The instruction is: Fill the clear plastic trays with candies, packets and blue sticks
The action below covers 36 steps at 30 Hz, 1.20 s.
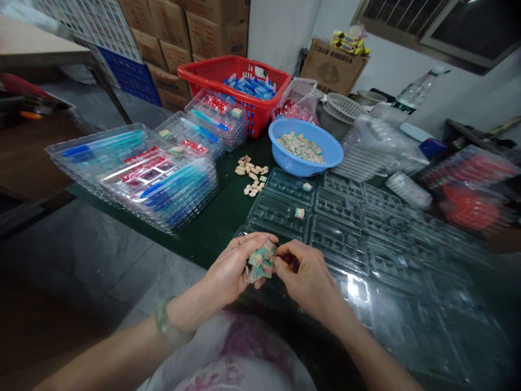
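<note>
My left hand (234,266) is wrapped round a bunch of small striped pieces (261,262) in pale green, cream and pink. The thumb and fingertips of my right hand (305,271) are pinched together at the right side of this bunch; whatever they grip is too small to make out. Clear plastic trays (337,241) lie in rows on the dark green table (195,239). Two of them each hold a striped piece, one of these a small block (299,213). Beyond the trays stands a blue bowl (280,155) with many more such pieces.
Peanuts (252,169) lie loose left of the bowl. Stacked filled trays (163,174) with blue pens stand at the left. A red basket (195,73) of blue items, a plastic bottle (415,92), a strainer (344,106) and cardboard boxes (215,32) are at the back.
</note>
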Tool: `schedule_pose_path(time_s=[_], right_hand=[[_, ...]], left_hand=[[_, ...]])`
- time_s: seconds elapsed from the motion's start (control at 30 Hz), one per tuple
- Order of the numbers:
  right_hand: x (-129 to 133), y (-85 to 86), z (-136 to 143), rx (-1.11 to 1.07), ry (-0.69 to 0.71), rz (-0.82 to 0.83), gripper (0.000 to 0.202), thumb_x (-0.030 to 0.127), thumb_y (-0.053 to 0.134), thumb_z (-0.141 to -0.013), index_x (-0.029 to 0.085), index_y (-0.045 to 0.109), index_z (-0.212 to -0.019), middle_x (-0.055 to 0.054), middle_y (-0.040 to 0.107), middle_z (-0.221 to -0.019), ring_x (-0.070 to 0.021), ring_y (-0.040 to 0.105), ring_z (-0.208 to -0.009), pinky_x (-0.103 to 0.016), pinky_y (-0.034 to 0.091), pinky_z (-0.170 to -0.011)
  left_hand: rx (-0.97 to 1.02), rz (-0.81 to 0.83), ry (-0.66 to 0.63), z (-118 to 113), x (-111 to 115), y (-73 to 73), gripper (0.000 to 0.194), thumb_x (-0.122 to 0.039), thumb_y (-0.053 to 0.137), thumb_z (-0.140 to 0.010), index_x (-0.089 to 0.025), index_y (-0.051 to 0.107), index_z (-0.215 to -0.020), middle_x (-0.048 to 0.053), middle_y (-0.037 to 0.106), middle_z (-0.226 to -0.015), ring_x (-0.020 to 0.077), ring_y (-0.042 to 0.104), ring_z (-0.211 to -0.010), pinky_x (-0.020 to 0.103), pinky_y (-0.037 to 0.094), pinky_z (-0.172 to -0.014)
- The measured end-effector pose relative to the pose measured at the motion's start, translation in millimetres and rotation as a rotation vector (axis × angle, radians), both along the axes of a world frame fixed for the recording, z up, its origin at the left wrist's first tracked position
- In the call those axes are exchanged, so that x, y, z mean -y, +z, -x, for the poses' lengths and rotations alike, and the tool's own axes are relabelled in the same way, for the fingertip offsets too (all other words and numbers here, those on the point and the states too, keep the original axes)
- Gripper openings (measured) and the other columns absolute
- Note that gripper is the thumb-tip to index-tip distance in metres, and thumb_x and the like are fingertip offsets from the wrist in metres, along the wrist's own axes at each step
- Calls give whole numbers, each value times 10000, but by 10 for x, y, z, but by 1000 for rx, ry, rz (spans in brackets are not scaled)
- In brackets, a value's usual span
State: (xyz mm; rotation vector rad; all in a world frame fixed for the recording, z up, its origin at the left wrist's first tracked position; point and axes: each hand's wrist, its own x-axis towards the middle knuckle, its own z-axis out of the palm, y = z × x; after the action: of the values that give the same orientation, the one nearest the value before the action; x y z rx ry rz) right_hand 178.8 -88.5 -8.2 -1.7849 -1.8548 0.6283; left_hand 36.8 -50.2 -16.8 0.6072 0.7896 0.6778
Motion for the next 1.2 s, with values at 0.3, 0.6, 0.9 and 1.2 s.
schedule_pose_path(time_s=[0.3,0.6,0.9,1.2], right_hand=[[18,8,-45,-240,-26,29,123,210,482,-781,163,578,-720,5,556,-637,-104,467,-548,-213,351,-510],[-36,-28,-145,-750,-115,275,192,329,538,-764,150,590,-721,32,478,-577,-63,369,-439,-174,264,-372],[-83,28,-149,-1024,-150,383,208,342,586,-730,147,556,-662,34,444,-554,-55,348,-435,-157,237,-345],[-104,80,-168,-1121,-194,430,203,334,628,-676,139,573,-670,28,448,-544,-61,366,-450,-148,238,-335]], left_hand=[[24,75,0,-6,-8,5,263,-304,561,-766,-121,607,-948,39,555,-632,124,524,-500,175,362,-338],[74,165,8,-6,-40,1,279,-306,575,-759,-125,600,-971,64,587,-706,150,581,-572,161,363,-326],[42,116,-32,10,-63,-16,202,-269,575,-751,-130,604,-894,62,591,-704,157,590,-576,152,349,-319],[18,95,42,12,-83,-8,157,-254,596,-750,-129,586,-844,64,608,-706,139,583,-570,151,366,-342]])
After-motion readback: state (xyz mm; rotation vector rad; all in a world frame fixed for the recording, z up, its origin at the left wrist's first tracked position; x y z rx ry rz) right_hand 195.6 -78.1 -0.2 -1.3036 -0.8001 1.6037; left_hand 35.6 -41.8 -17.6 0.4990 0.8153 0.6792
